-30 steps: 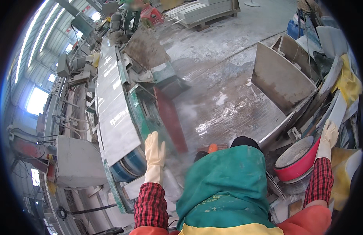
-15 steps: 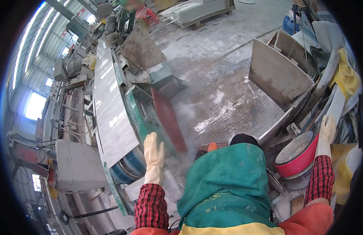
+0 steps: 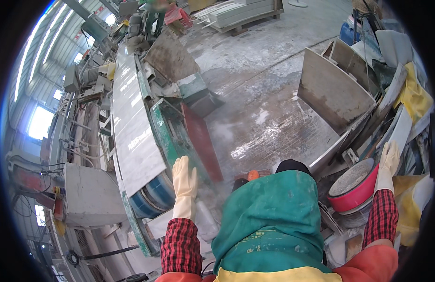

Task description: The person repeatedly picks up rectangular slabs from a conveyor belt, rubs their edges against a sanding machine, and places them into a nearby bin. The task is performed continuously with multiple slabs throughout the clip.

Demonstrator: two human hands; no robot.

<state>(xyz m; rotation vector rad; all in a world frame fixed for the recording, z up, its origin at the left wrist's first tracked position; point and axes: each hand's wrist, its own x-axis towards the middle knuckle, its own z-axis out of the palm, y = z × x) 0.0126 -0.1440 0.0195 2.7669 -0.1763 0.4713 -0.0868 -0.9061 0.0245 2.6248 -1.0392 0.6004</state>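
My left hand (image 3: 184,183), in a cream rubber glove, has its fingers stretched out and holds nothing that I can see. It hovers beside the blue roller (image 3: 154,195) at the near end of a long green-framed conveyor machine (image 3: 163,120). A shiny pale grey slab (image 3: 137,134) lies along the conveyor, its near edge by the roller. On the right, my right hand (image 3: 389,160), gloved the same way, has its fingers extended beside the red tub (image 3: 353,195); whether it touches the rim I cannot tell. Red-and-black checked sleeves cover both forearms.
A green apron (image 3: 269,216) covers my front. Brown-stained panels (image 3: 337,91) lean at the right, near yellow cloth (image 3: 415,96) and stacked offcuts. A dark red board (image 3: 201,143) slopes from the conveyor to the wet floor (image 3: 269,127). A pallet of white slabs (image 3: 241,16) stands far off.
The view has shifted slightly. Both hands keep nearly the same outstretched pose beside the roller and the tub; nothing has been taken hold of.
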